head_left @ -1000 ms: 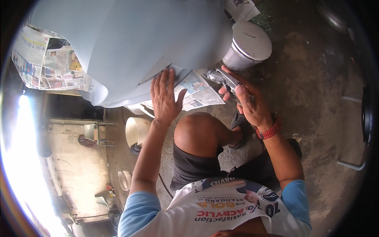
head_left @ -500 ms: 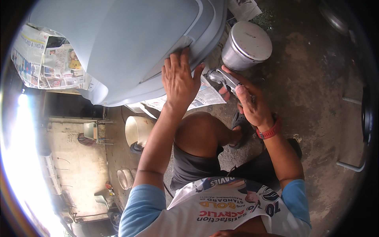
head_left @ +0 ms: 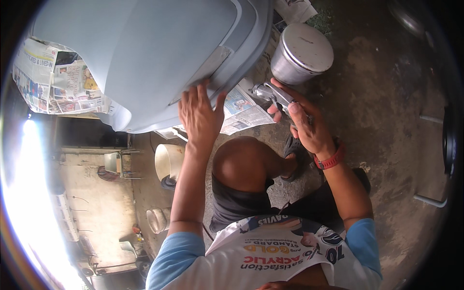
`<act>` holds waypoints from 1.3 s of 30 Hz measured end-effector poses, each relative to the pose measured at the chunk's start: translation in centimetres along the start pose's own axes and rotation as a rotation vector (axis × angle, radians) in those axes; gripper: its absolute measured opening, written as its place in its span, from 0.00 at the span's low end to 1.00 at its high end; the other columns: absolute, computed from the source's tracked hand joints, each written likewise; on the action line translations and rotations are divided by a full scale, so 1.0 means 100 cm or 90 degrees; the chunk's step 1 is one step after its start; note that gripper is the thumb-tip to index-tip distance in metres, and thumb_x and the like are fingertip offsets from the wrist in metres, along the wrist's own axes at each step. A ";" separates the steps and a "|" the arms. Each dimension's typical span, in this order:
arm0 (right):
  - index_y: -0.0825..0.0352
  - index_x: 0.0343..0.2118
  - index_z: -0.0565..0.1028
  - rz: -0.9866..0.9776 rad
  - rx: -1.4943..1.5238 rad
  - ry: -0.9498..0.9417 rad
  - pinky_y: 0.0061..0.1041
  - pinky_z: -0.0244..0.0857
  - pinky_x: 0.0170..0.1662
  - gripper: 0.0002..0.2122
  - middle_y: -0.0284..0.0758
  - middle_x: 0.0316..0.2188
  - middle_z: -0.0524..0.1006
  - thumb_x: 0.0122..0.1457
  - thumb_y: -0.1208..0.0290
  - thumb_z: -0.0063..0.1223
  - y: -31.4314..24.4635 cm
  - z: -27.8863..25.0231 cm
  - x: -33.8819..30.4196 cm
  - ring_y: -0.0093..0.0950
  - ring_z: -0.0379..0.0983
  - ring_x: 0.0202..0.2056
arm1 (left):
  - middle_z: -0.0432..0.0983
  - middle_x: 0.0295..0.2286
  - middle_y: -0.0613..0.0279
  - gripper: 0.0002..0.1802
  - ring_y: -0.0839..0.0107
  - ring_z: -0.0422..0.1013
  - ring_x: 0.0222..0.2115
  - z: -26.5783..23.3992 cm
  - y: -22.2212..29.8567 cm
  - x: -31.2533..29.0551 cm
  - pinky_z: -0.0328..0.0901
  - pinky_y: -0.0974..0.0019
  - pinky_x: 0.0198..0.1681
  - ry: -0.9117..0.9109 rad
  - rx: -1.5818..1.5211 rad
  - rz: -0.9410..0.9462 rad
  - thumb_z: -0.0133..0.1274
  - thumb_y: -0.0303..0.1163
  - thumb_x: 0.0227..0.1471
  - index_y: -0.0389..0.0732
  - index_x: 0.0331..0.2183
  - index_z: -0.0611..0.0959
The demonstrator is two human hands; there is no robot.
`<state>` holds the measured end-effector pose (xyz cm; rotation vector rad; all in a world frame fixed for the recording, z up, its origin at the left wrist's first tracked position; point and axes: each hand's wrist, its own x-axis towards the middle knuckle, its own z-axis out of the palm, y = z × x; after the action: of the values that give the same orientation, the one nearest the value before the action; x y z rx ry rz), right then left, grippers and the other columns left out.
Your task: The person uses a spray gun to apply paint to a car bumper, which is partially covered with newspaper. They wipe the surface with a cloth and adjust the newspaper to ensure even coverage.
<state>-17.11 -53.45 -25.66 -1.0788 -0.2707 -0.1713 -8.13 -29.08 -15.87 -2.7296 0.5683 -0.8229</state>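
A smooth grey panel (head_left: 159,53), curved like a car bumper, fills the upper left. My left hand (head_left: 200,116) is open, fingertips resting on it beside a long, lighter grey recessed strip (head_left: 210,65). In my right hand (head_left: 309,125) is a metal spray gun (head_left: 270,92), my fingers wrapped round its handle; its nozzle faces left, toward the panel's lower edge. A round silver cup with a lid (head_left: 304,50) stands right against the gun and seems joined to it, though the joint is hidden.
Newspaper (head_left: 77,87) masks the panel's left end, and another sheet (head_left: 246,113) hangs below its edge. A white bucket (head_left: 169,162) stands on the floor left of my knee (head_left: 244,162). Bent metal bars (head_left: 430,200) stick out at the far right.
My left hand has slid left and slightly down along the panel, uncovering more of the recessed strip. My right hand with the spray gun has hardly moved.
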 end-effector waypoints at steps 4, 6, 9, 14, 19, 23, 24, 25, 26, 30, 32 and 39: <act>0.63 0.70 0.71 0.019 0.016 -0.010 0.26 0.73 0.47 0.22 0.37 0.48 0.83 0.78 0.62 0.47 -0.003 0.001 -0.002 0.20 0.76 0.39 | 0.67 0.64 0.49 0.44 0.48 0.63 0.63 0.017 -0.049 -0.058 0.56 0.42 0.68 0.000 0.104 0.060 0.68 0.47 0.58 0.46 0.70 0.70; 0.63 0.70 0.71 0.023 0.009 -0.025 0.26 0.73 0.47 0.22 0.38 0.44 0.83 0.78 0.62 0.47 -0.003 0.002 -0.003 0.20 0.75 0.38 | 0.58 0.71 0.45 0.48 0.41 0.54 0.71 0.036 -0.086 -0.085 0.48 0.36 0.73 -0.045 0.086 0.114 0.67 0.48 0.59 0.45 0.72 0.65; 0.63 0.71 0.71 0.027 0.014 -0.037 0.27 0.74 0.47 0.23 0.38 0.42 0.83 0.78 0.62 0.47 -0.003 0.002 -0.004 0.21 0.77 0.38 | 0.51 0.74 0.45 0.51 0.41 0.46 0.75 0.054 -0.109 -0.093 0.42 0.32 0.75 -0.109 0.093 0.186 0.66 0.51 0.58 0.43 0.73 0.63; 0.62 0.71 0.70 0.018 -0.001 -0.024 0.27 0.75 0.47 0.23 0.38 0.44 0.85 0.78 0.60 0.47 -0.002 0.003 -0.004 0.22 0.79 0.41 | 0.50 0.76 0.63 0.54 0.56 0.45 0.76 0.043 -0.023 -0.003 0.42 0.37 0.77 -0.159 0.060 0.319 0.67 0.51 0.55 0.45 0.74 0.62; 0.62 0.70 0.71 -0.023 0.006 -0.022 0.29 0.75 0.50 0.23 0.41 0.48 0.86 0.77 0.60 0.50 0.006 0.007 -0.004 0.24 0.80 0.42 | 0.48 0.76 0.64 0.57 0.60 0.44 0.77 0.051 0.045 0.056 0.41 0.39 0.77 -0.123 -0.012 0.371 0.69 0.46 0.46 0.45 0.73 0.64; 0.64 0.69 0.72 -0.080 0.009 -0.024 0.30 0.74 0.52 0.22 0.43 0.47 0.86 0.76 0.61 0.53 0.025 0.017 -0.002 0.28 0.82 0.43 | 0.49 0.76 0.64 0.56 0.60 0.44 0.77 0.062 0.015 0.025 0.39 0.34 0.76 -0.101 0.089 0.325 0.67 0.37 0.44 0.46 0.74 0.64; 0.65 0.68 0.73 -0.084 0.032 -0.036 0.30 0.74 0.53 0.22 0.43 0.46 0.86 0.76 0.61 0.53 0.033 0.028 -0.002 0.29 0.83 0.43 | 0.50 0.76 0.66 0.55 0.59 0.45 0.77 0.059 -0.011 0.001 0.40 0.30 0.75 -0.101 0.077 0.290 0.68 0.42 0.47 0.50 0.74 0.64; 0.61 0.71 0.71 -0.103 -0.042 -0.044 0.28 0.75 0.46 0.22 0.34 0.46 0.83 0.78 0.61 0.47 0.039 0.024 -0.002 0.20 0.73 0.35 | 0.51 0.76 0.66 0.52 0.57 0.46 0.76 0.056 -0.022 -0.011 0.39 0.27 0.74 -0.154 0.120 0.261 0.66 0.50 0.54 0.54 0.75 0.63; 0.61 0.71 0.71 -0.106 -0.028 -0.045 0.28 0.75 0.46 0.22 0.33 0.46 0.84 0.78 0.60 0.47 0.043 0.028 -0.002 0.20 0.74 0.35 | 0.51 0.75 0.66 0.49 0.54 0.47 0.76 0.061 -0.049 -0.030 0.37 0.24 0.74 -0.128 0.110 0.247 0.62 0.58 0.59 0.57 0.75 0.62; 0.59 0.69 0.73 -0.144 -0.050 -0.040 0.29 0.74 0.44 0.21 0.36 0.37 0.85 0.77 0.61 0.51 0.058 0.047 -0.003 0.23 0.76 0.33 | 0.47 0.76 0.46 0.45 0.36 0.40 0.75 0.053 -0.148 -0.086 0.29 0.23 0.73 -0.121 0.226 0.259 0.53 0.64 0.64 0.57 0.74 0.64; 0.60 0.69 0.73 -0.107 -0.094 -0.069 0.29 0.73 0.44 0.21 0.38 0.33 0.84 0.76 0.61 0.52 0.046 0.041 -0.006 0.24 0.77 0.33 | 0.45 0.76 0.48 0.44 0.36 0.39 0.76 0.042 -0.168 -0.102 0.31 0.23 0.74 -0.132 0.234 0.215 0.51 0.64 0.66 0.60 0.74 0.63; 0.61 0.67 0.74 -0.141 -0.111 -0.016 0.29 0.74 0.49 0.22 0.40 0.39 0.86 0.76 0.58 0.54 0.062 0.041 -0.006 0.27 0.84 0.41 | 0.30 0.73 0.22 0.60 0.30 0.29 0.75 0.042 -0.158 -0.136 0.30 0.31 0.76 -0.129 0.082 -0.091 0.48 0.66 0.67 0.32 0.75 0.40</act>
<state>-16.52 -46.95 -29.28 -1.2236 -0.4041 -0.3854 -11.54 -8.63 -20.63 -2.7139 0.2726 -0.5818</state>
